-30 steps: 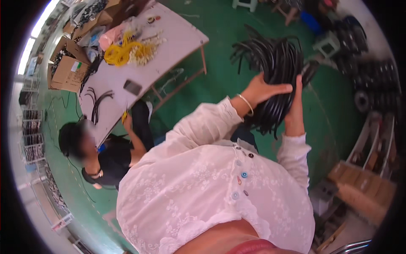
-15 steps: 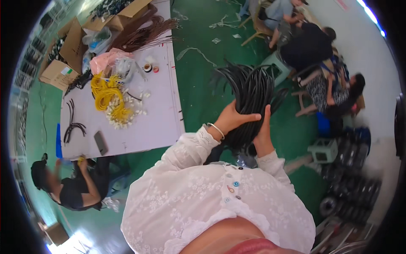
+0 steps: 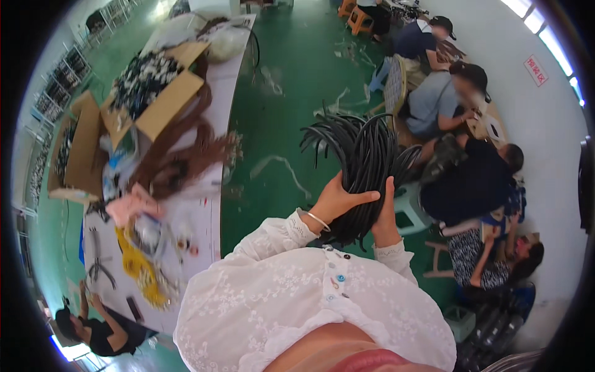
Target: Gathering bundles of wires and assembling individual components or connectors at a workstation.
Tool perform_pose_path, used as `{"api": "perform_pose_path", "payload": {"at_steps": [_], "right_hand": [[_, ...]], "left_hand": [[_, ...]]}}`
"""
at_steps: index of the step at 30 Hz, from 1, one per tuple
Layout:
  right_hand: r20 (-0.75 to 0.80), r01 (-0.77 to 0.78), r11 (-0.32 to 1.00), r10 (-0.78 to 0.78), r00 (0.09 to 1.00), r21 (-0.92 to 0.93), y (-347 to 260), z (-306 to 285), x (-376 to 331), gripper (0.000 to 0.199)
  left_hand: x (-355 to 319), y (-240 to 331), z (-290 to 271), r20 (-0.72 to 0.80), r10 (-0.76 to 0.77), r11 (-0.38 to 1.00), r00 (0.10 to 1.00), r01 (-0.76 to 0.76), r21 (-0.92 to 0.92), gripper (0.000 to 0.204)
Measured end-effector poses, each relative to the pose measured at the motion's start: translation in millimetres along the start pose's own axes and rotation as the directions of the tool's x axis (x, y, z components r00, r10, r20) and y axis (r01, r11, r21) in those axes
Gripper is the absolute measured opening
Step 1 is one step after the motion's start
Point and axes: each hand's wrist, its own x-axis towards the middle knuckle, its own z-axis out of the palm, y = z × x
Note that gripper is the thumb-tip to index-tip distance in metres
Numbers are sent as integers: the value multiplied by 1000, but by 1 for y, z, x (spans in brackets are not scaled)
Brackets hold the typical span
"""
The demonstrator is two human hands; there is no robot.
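Observation:
Both of my hands are closed around a thick bundle of black cables (image 3: 365,155) in front of my chest. My left hand (image 3: 339,203), with a white bangle at its wrist, grips it from the left, the thumb lying across the front. On the other side my right hand (image 3: 387,217) presses against the bundle, its thumb pointing up and most of its fingers hidden behind. The cable ends fan out at the top, toward the upper left and the right.
To the left stands a long white table (image 3: 207,217) with yellow cables (image 3: 137,263), brown cables (image 3: 164,155) and an open carton (image 3: 162,118) of small parts. People sit along the right wall, near a pale green stool (image 3: 409,214). Someone in black (image 3: 105,328) sits at the table's near-left corner.
The table and the seated people have shifted downward in view, and more of the room's far end shows. My hands keep their hold on the black cables.

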Motion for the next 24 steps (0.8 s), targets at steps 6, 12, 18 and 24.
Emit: {"api": "perform_pose_path", "payload": {"at_steps": [6,12,18,24], "right_hand": [[74,-112,992,107,991,57,-76,-40,290,66],[205,-284,958,283,937,-25,-130,-6,617,66],[215,-232,972,235,948,-39,-171,37,970,64],[73,-208,978,207,976,12,-251,47,1257,66]], "left_hand": [[278,3,-35,-143,19,998,990,-11,59,85],[553,65,-132,-360,83,995,929,-55,89,68],[876,94,-259,-405,151,987,902,-118,105,68],[1190,143,-338,-258,-68,997,964,73,8,67]]}}
